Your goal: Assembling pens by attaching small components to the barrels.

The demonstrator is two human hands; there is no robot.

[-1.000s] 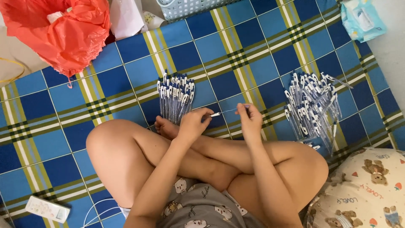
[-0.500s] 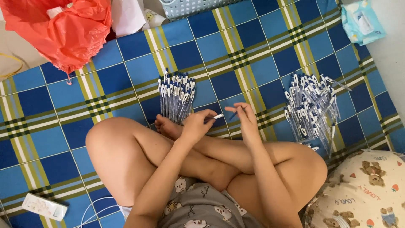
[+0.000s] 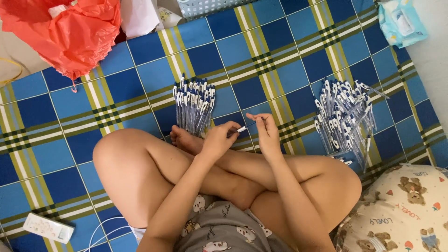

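1. The person sits cross-legged on a blue, green and white checked mat (image 3: 289, 60); both hands meet over the crossed ankles, near the middle of the view.
2. The left hand (image 3: 219, 140) has its grip closed around one end of a slim pen (image 3: 243, 128) with a white and blue tip; the fingers curl over it.
3. The right hand (image 3: 267, 135) pinches the other end of the same pen between thumb and fingertips, a narrow grip. The pen lies nearly level, bridging the two hands just above the mat.
4. A tidy bundle of pens (image 3: 193, 106) lies on the mat just beyond the left hand, its near end close to the toes of a bare foot (image 3: 183, 140).
5. A looser pile of pens (image 3: 345, 119) spreads to the right, well apart from the right hand; its near end reaches the right knee.
6. Between the two piles a strip of bare mat stays open in front of the hands.
7. Along the edges: a red plastic bag (image 3: 65, 32) at the top left, a pale basket (image 3: 210, 5) cut by the top edge, a light blue packet (image 3: 401, 21) at the top right, a bear-print pillow (image 3: 403, 212) at the bottom right, and a white power strip (image 3: 49, 227) with a white cable at the bottom left.
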